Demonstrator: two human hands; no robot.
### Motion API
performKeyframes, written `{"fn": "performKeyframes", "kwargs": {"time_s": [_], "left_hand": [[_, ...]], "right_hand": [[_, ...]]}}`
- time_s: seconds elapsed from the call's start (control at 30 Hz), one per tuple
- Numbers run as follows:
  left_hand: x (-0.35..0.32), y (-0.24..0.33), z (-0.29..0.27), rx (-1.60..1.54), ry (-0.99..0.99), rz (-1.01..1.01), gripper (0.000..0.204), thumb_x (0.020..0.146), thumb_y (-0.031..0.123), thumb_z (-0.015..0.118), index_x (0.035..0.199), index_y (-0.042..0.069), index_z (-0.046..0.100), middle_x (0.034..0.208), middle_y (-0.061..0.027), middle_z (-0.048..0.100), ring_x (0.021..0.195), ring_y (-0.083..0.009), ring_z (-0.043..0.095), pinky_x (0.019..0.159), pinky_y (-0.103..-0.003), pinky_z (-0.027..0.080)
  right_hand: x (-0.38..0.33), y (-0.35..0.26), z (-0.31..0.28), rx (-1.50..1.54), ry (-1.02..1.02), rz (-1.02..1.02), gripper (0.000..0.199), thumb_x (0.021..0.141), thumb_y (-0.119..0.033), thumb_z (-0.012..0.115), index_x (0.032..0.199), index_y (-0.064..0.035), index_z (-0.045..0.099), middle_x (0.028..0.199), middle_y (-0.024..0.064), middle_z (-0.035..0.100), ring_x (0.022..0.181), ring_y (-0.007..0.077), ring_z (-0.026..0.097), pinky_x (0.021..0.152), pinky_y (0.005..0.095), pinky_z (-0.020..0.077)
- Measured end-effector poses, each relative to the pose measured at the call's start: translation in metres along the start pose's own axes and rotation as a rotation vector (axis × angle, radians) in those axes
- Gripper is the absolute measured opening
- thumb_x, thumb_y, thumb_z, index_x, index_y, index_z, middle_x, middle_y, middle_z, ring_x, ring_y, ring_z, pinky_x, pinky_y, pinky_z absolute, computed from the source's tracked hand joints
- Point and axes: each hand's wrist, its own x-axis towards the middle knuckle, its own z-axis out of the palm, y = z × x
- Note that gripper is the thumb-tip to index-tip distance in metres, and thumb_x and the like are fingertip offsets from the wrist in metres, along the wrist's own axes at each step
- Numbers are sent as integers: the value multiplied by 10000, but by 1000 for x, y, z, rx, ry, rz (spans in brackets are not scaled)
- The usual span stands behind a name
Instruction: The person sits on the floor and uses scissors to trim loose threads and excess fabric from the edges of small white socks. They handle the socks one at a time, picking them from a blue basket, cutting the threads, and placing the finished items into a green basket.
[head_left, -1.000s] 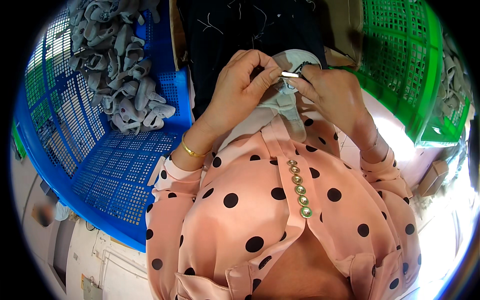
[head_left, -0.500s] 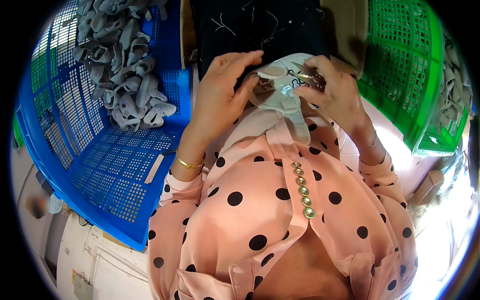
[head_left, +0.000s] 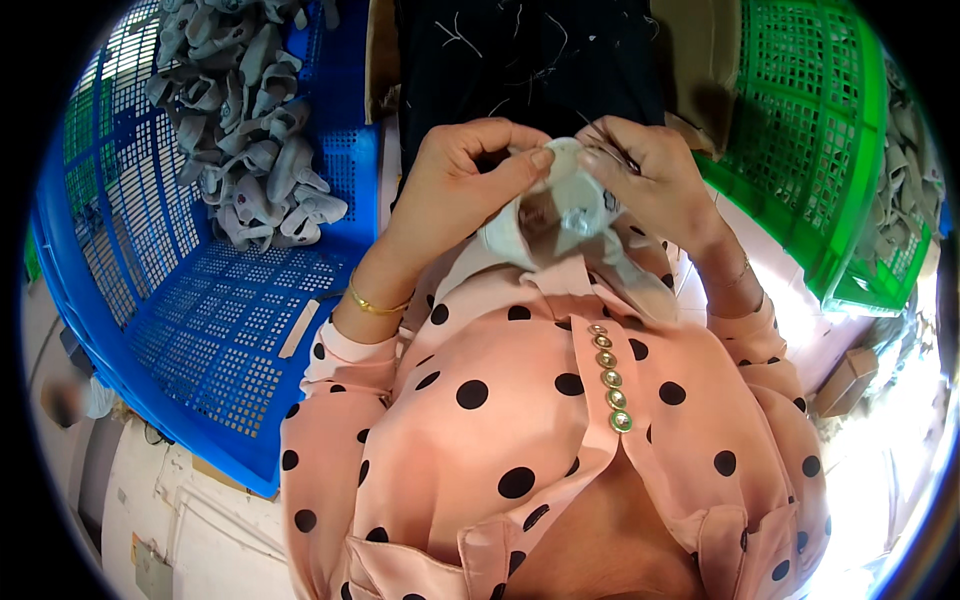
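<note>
The left hand (head_left: 455, 192) has joined the right hand (head_left: 662, 188), both now pinching the pale shoe upper (head_left: 577, 190), which seems better steadied.

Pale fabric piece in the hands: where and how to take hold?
Likely best: pinch the pale fabric piece by its top edge, from left and right together. The left hand and right hand have thumbs there; that edge looks thin, while the limp lower part droops toward the polka-dot shirt.
</note>
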Motion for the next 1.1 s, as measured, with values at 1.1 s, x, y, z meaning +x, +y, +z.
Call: {"fn": "performKeyframes", "kwargs": {"time_s": [1.1], "left_hand": [[-23,-7,12,-433,80,-241,175,880,87,686,1017,-18,717,879,-95,717,729,-97,664,665,-215,546]], "right_hand": [[-17,-28,-3,-882,162,-345,384,811,-410,712,701,-101,511,535,39,501,477,216,557,413,313,395]]}}
